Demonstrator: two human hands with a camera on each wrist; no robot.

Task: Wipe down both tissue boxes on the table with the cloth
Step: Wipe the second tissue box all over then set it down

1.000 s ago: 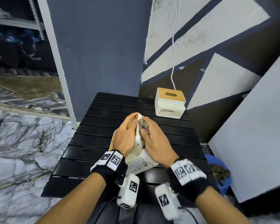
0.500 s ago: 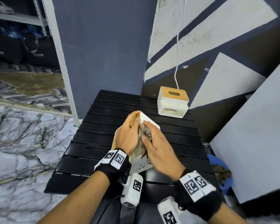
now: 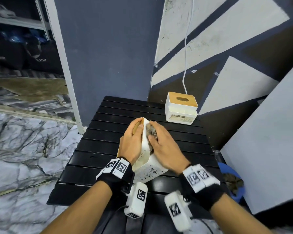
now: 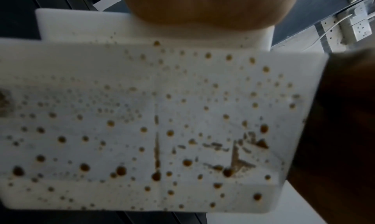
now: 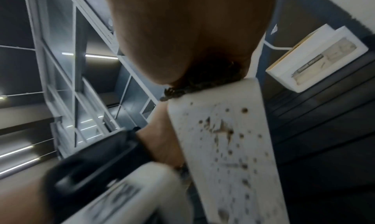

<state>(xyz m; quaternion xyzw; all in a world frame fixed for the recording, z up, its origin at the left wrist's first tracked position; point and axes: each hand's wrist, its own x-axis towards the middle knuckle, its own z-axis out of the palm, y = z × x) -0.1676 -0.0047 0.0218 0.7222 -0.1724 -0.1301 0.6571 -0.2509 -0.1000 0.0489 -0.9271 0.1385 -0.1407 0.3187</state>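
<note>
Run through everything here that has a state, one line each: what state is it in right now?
Near box: tipped off its base, spattered with brown spots.
Far box: upright, wooden lid on, untouched.
Cloth: bunched, pressed on the near box.
Left hand: grips the near box.
Right hand: holds the cloth against the near box.

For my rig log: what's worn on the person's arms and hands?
The left hand and right hand are bare, no sleeves. Each wrist has a black band with white code-marker tiles and a white camera block bearing a black code marker.
</note>
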